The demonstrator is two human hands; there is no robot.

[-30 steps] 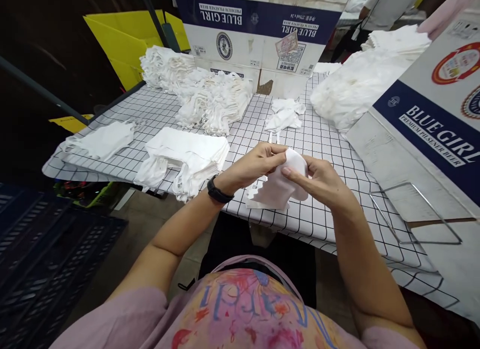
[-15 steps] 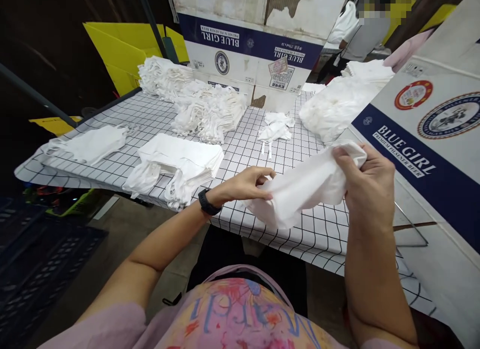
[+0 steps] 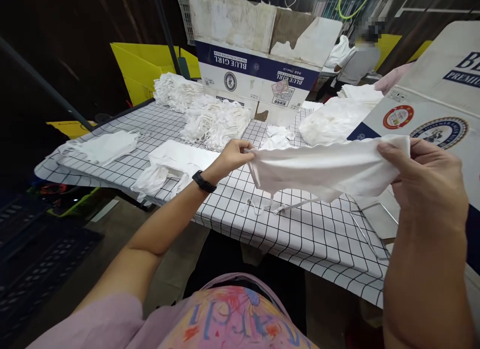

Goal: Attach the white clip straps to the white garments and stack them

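Observation:
A white strappy top (image 3: 318,171) is stretched sideways between my hands above the table, its thin straps dangling below. My left hand (image 3: 237,156), with a black watch on the wrist, pinches its left end. My right hand (image 3: 427,171) has its thumb and fingers closed on the right end. Behind the cloth, partly hidden by it, lies a small white garment (image 3: 278,135). Left of my left hand is a stack of folded white tops (image 3: 180,156) with straps over the table's front edge. Farther left, a flat white top (image 3: 108,146) lies alone.
Bundled white garments (image 3: 215,121) sit toward the back of the checked table (image 3: 300,234). An upright cardboard box (image 3: 258,71) stands behind them; another carton (image 3: 408,104) is at right, beside a white heap (image 3: 330,121). A wire frame (image 3: 369,231) lies near the right edge. A person (image 3: 360,64) is beyond.
The top has been lifted and pulled out flat, its straps now hanging. My right hand moved right, my left hand up and slightly left, closing on the cloth's edge. The view shifted somewhat.

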